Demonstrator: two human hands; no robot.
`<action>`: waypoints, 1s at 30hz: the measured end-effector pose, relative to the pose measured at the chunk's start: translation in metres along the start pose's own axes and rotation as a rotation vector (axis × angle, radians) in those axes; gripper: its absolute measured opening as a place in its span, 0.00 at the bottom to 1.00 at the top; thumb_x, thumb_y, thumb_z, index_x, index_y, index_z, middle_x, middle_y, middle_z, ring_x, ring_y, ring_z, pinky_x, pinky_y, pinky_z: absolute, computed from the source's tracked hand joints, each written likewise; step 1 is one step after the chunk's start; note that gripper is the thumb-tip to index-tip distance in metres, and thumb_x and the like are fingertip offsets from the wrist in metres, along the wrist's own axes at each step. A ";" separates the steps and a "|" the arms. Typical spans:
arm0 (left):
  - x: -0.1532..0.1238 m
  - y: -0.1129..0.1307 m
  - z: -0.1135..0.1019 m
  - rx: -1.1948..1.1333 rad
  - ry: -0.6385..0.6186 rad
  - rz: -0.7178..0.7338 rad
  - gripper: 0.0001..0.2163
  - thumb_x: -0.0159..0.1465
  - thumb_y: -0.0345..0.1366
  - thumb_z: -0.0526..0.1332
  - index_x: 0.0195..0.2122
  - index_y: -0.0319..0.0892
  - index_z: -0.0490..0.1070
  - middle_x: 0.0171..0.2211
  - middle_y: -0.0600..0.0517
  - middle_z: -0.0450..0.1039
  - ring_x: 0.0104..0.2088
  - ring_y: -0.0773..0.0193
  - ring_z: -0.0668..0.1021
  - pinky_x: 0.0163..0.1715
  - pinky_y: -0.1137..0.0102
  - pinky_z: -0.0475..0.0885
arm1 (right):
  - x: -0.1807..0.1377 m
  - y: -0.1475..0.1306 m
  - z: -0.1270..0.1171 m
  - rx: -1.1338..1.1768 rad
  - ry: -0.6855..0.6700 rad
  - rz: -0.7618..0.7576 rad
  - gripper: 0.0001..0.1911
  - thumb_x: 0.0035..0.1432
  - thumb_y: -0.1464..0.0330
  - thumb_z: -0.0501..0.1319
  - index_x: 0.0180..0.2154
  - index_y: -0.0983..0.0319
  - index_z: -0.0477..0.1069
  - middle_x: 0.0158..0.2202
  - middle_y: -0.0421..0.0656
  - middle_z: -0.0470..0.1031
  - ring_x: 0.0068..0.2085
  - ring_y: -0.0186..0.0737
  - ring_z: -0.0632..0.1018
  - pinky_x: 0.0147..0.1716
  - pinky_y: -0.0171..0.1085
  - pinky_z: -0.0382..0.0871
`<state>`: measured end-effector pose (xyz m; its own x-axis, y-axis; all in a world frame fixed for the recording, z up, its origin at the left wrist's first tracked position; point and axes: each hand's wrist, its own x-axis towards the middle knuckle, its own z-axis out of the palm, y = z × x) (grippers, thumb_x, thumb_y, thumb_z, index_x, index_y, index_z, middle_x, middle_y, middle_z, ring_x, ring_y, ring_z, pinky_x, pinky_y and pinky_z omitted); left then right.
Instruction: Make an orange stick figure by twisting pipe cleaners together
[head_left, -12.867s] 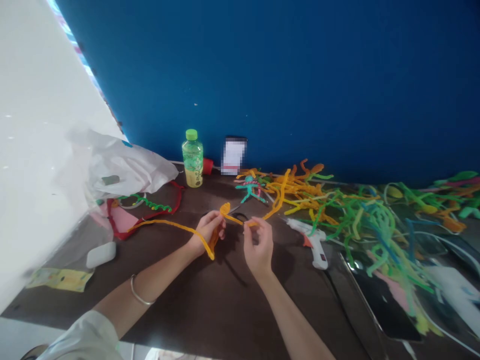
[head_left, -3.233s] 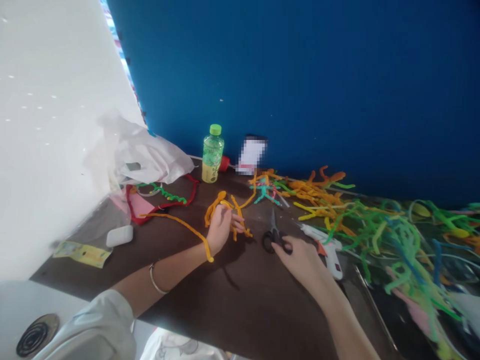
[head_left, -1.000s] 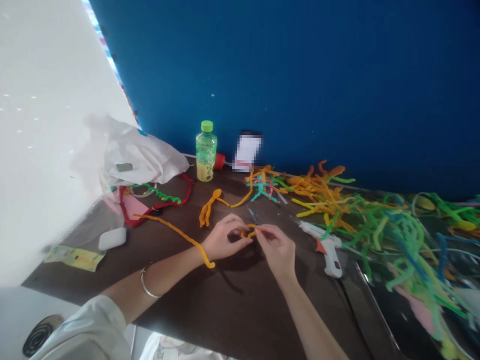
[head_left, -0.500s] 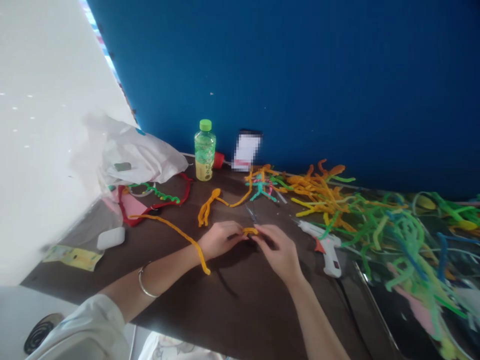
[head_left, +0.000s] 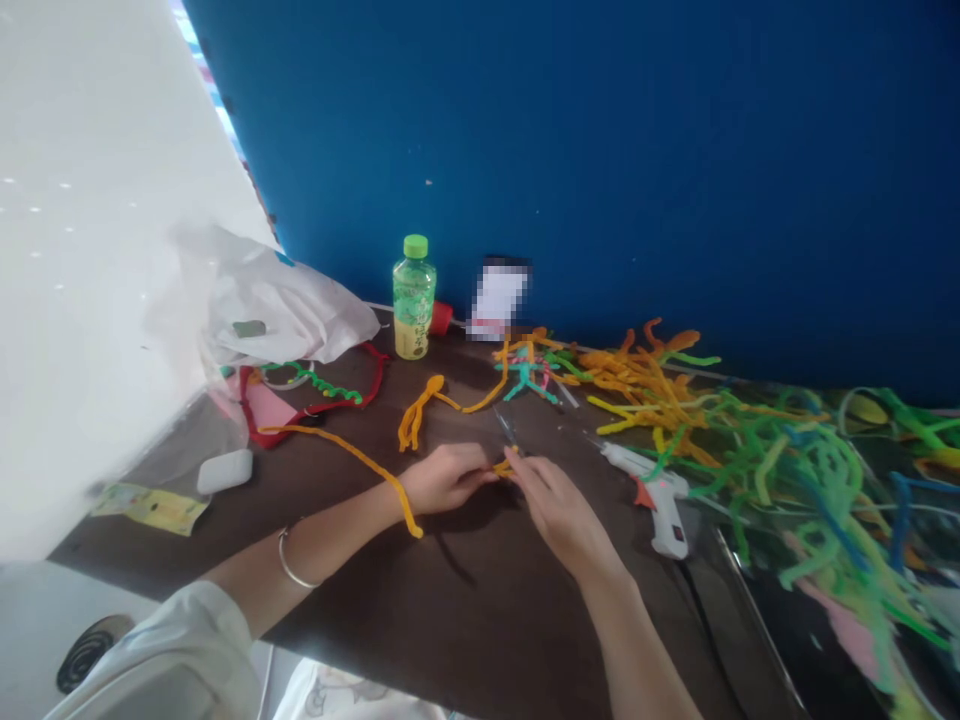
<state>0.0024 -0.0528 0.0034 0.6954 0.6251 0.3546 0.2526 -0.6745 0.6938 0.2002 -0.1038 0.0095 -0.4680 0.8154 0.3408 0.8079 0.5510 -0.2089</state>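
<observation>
Where the dark surface (head_left: pixel 487 620) spreads below, the left hand (head_left: pixel 444 478) and right hand (head_left: pixel 561 510) nearly meet, fingers narrowed; the scissors (head_left: pixel 505 428), released since earlier, lie just beyond, freeing both hands for the short orange strip (head_left: pixel 503 468), pinched between them, now more bunched.

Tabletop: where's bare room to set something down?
Free: dark tabletop between left forearm and right forearm, towards near edge; smaller patch between white case and orange strand. Crowded: right side, with glue gun and pipe-cleaner heap.
</observation>
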 end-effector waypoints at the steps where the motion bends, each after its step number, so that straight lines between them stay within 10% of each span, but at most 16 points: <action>1: 0.000 0.000 -0.001 -0.003 -0.004 -0.003 0.13 0.63 0.39 0.48 0.30 0.38 0.66 0.27 0.49 0.67 0.29 0.68 0.69 0.32 0.74 0.64 | 0.000 0.000 0.000 -0.006 -0.007 0.001 0.22 0.58 0.77 0.47 0.55 0.64 0.57 0.39 0.50 0.69 0.39 0.42 0.71 0.40 0.42 0.66; 10: 0.004 0.002 -0.002 -0.327 0.122 -0.253 0.13 0.61 0.42 0.52 0.30 0.37 0.68 0.21 0.54 0.67 0.22 0.73 0.67 0.25 0.76 0.63 | 0.010 -0.006 0.004 0.395 0.197 0.216 0.09 0.58 0.70 0.51 0.34 0.60 0.70 0.40 0.46 0.72 0.41 0.40 0.73 0.42 0.40 0.67; 24: 0.008 -0.004 0.005 -0.536 0.207 -0.409 0.14 0.58 0.44 0.55 0.30 0.35 0.68 0.17 0.56 0.63 0.18 0.75 0.64 0.19 0.78 0.60 | 0.018 -0.017 0.005 0.947 0.133 0.732 0.15 0.50 0.57 0.58 0.29 0.64 0.69 0.16 0.39 0.67 0.18 0.32 0.67 0.17 0.30 0.60; 30: 0.006 -0.004 0.008 -0.538 0.223 -0.400 0.14 0.58 0.43 0.55 0.28 0.35 0.66 0.19 0.54 0.66 0.18 0.75 0.65 0.19 0.78 0.61 | 0.016 -0.013 0.005 0.995 0.168 0.719 0.15 0.48 0.58 0.60 0.28 0.65 0.70 0.17 0.40 0.69 0.18 0.31 0.68 0.18 0.31 0.63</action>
<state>0.0114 -0.0499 -0.0021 0.4499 0.8888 0.0878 0.0524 -0.1244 0.9909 0.1807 -0.0965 0.0134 0.0796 0.9960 -0.0412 0.2051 -0.0568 -0.9771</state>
